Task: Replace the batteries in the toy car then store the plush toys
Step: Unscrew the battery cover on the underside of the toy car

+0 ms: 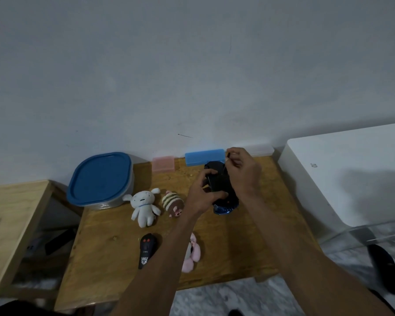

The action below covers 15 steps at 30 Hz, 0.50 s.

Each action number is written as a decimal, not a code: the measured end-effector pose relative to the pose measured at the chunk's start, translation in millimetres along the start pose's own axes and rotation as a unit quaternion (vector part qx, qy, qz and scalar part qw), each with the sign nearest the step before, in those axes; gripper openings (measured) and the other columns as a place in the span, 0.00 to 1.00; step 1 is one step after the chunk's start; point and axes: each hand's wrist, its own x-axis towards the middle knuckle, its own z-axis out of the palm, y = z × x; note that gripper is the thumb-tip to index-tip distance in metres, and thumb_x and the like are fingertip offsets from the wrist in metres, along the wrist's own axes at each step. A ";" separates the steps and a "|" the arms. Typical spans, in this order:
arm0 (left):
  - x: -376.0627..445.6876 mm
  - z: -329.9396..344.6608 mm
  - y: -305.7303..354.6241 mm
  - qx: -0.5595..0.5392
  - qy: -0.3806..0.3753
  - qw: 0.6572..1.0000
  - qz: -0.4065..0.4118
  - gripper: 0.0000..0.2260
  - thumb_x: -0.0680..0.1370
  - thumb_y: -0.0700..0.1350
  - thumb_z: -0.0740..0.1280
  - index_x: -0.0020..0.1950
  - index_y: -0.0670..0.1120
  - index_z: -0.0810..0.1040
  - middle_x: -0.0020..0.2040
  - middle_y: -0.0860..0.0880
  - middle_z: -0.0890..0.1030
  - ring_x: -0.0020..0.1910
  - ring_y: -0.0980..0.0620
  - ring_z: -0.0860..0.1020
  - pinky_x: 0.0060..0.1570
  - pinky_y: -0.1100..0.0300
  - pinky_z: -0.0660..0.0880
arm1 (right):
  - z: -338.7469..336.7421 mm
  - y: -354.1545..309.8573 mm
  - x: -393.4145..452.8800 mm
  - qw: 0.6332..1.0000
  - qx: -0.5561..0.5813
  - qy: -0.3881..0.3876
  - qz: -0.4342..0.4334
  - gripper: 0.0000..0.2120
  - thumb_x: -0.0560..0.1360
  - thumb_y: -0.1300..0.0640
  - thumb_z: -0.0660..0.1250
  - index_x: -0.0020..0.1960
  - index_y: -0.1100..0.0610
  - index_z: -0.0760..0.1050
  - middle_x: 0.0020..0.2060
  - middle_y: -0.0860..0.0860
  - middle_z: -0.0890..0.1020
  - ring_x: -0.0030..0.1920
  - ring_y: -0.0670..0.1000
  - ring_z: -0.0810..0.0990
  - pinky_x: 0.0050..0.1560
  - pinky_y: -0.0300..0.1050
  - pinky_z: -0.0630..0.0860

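My left hand [203, 190] grips the toy car [221, 190], fingers curled round its dark body, holding it belly-up over the far right part of the wooden counter [237, 247]. My right hand [242, 172] is above the car's far end, thumb and forefinger pinched together on something small and thin (too small for me to make out what). The car's blue-tinted end points toward me.

Behind the car, against the wall, lies a blue box [203, 156], and to its left a small pink box [163, 164]. A container with a blue lid [100, 179] sits at the counter's far left corner. Near it lie the plush toys: a white plush [143, 207], just beside it a striped plush [172, 202], and nearer to me a pink plush [192, 254], partly hidden by my left forearm. A black remote control [146, 249] lies just left of the pink one.
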 end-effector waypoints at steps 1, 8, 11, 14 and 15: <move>-0.1 0.0 0.1 -0.001 -0.002 1.000 0.001 0.27 0.69 0.38 0.79 0.62 0.57 0.73 0.63 0.48 0.78 0.59 0.47 0.79 0.49 0.54 0.83 | -0.2 0.5 0.7 1.000 0.007 -0.004 0.000 0.12 0.75 0.63 0.72 0.58 0.58 0.81 0.47 0.50 0.86 0.47 0.45 0.84 0.48 0.41 0.83; 0.2 1.5 -0.7 -0.012 -0.005 1.000 0.002 0.28 0.68 0.37 0.79 0.62 0.55 0.73 0.62 0.48 0.78 0.58 0.46 0.80 0.50 0.52 0.84 | 0.2 1.2 3.1 0.999 0.044 -0.006 0.025 0.09 0.74 0.62 0.75 0.54 0.58 0.82 0.43 0.48 0.85 0.44 0.43 0.84 0.49 0.43 0.83; 1.1 3.0 -0.4 -0.010 -0.002 1.000 0.003 0.28 0.68 0.37 0.79 0.62 0.56 0.73 0.63 0.48 0.78 0.60 0.46 0.79 0.51 0.52 0.83 | -0.5 -1.4 2.5 0.998 0.063 -0.008 0.026 0.12 0.74 0.62 0.74 0.58 0.58 0.81 0.45 0.47 0.85 0.46 0.40 0.84 0.50 0.38 0.82; 2.7 3.8 1.2 -0.010 -0.003 1.000 0.007 0.28 0.69 0.37 0.79 0.62 0.56 0.72 0.63 0.49 0.77 0.60 0.47 0.79 0.50 0.55 0.83 | -1.8 -1.4 2.4 0.999 0.039 -0.012 0.006 0.10 0.74 0.60 0.74 0.55 0.57 0.82 0.46 0.48 0.85 0.45 0.42 0.83 0.47 0.40 0.83; 3.1 4.2 1.6 -0.011 -0.004 1.000 0.007 0.28 0.69 0.37 0.79 0.62 0.56 0.72 0.63 0.49 0.77 0.60 0.47 0.79 0.49 0.57 0.83 | -1.9 -1.3 2.8 1.000 0.026 -0.009 0.001 0.09 0.74 0.59 0.75 0.54 0.57 0.82 0.46 0.48 0.85 0.44 0.44 0.83 0.45 0.40 0.82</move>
